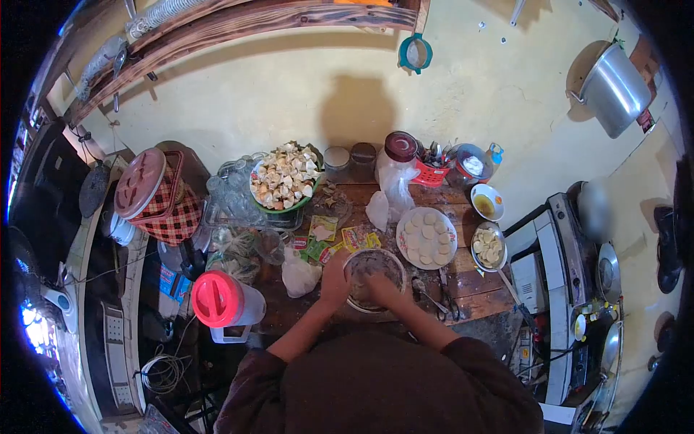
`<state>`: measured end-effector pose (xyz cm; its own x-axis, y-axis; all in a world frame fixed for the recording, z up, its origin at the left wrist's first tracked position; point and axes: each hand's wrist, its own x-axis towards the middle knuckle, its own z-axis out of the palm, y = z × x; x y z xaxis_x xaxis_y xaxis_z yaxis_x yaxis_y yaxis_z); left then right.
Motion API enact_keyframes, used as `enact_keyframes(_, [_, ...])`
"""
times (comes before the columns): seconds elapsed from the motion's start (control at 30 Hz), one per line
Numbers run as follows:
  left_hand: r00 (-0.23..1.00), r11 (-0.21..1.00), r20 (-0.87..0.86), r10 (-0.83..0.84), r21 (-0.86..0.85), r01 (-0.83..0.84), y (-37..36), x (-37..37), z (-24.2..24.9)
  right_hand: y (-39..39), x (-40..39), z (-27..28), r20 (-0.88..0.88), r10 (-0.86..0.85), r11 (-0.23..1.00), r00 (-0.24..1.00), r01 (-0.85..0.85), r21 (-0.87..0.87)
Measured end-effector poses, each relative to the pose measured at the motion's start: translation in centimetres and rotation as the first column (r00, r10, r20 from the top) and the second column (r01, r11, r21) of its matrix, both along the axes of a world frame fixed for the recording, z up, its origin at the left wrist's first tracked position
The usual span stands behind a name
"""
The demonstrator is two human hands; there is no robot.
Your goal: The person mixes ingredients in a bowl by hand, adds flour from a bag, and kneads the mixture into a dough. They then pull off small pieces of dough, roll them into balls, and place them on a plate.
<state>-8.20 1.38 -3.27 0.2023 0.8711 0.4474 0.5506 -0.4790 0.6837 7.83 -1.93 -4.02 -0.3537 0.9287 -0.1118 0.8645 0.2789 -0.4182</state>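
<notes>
In front of me on the wooden table is a pale round bowl (pixel 402 269) with a greyish-white, floury coating inside. My left hand (pixel 335 282) grips the bowl's left rim. My right hand (pixel 383 291) reaches down inside the bowl; its fingers are lowered into the contents and cannot be made out. Just right of the bowl stands a plate (pixel 451 249) with several flat, round, pale dough pieces (pixel 428 233). A spoon (pixel 431 295) and a pair of scissors (pixel 451 293) lie beside my right hand.
Colourful sachets (pixel 359 237) and a white plastic bag (pixel 299 275) lie left of the bowl. Behind them sits a basin heaped with pale cut pieces (pixel 288 173). A red-lidded jug (pixel 218 299) stands at the left edge, a bowl of slices (pixel 489 247) at the right.
</notes>
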Motion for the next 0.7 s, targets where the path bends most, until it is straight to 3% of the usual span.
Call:
enact_keyframes(0.13, [0.994,0.996,0.068,0.086,0.000,-0.086,-0.3,0.6,-1.8,1.2,-1.7,-2.3,0.045,0.076,0.996,0.996,-0.074,-0.047])
enact_keyframes(0.2, [0.907,0.949,0.405,0.119,-0.313,0.015,-0.1,0.6,-2.5,0.9,-2.2,-3.1,0.165,0.004,0.997,0.986,-0.016,0.070])
enact_keyframes(0.23, [0.906,0.949,0.404,0.124,-0.314,0.011,-0.1,0.6,-2.6,1.1,-2.3,-3.3,0.165,0.009,0.997,0.986,-0.021,0.069])
enact_keyframes(0.3, [0.972,0.957,0.165,0.167,-0.265,-0.119,-0.3,0.6,-2.3,1.7,-2.6,-3.0,0.170,0.031,1.000,0.985,-0.031,-0.002])
enact_keyframes(0.33, [0.972,0.956,0.163,0.171,-0.265,-0.124,-0.5,0.7,-2.0,1.9,-2.5,-2.6,0.169,0.036,0.999,0.985,-0.036,-0.003])
enact_keyframes(0.4, [0.976,0.967,0.184,0.116,-0.247,-0.068,-0.5,0.7,-1.1,2.3,-2.0,-1.1,0.073,0.039,0.948,0.997,-0.014,-0.318])
enact_keyframes(0.43, [0.976,0.967,0.183,0.119,-0.244,-0.072,-0.4,0.6,-0.8,2.7,-1.6,-0.3,0.071,0.043,0.949,0.997,-0.018,-0.316])
enact_keyframes(0.5, [0.981,0.899,0.179,0.073,-0.438,0.013,-0.3,0.5,-0.4,3.2,-0.6,1.4,0.102,0.148,0.915,0.984,-0.097,-0.393])
enact_keyframes(0.53, [0.981,0.897,0.182,0.073,-0.443,0.015,-0.3,0.5,-0.1,3.2,-0.3,2.4,0.104,0.148,0.912,0.984,-0.095,-0.398])
enact_keyframes(0.6, [0.986,0.939,0.165,0.035,-0.342,0.024,-0.4,0.5,0.3,2.8,0.3,4.1,-0.055,-0.098,0.990,0.994,0.091,-0.112])
enact_keyframes(0.63, [0.986,0.937,0.166,0.030,-0.348,0.030,-0.6,0.7,0.4,2.3,0.5,4.2,-0.054,-0.105,0.988,0.993,0.098,-0.117])
enact_keyframes(0.7, [0.964,0.898,0.261,0.050,-0.434,0.071,-0.6,0.8,0.9,1.6,0.6,4.2,-0.138,-0.095,0.942,0.986,0.134,0.309])
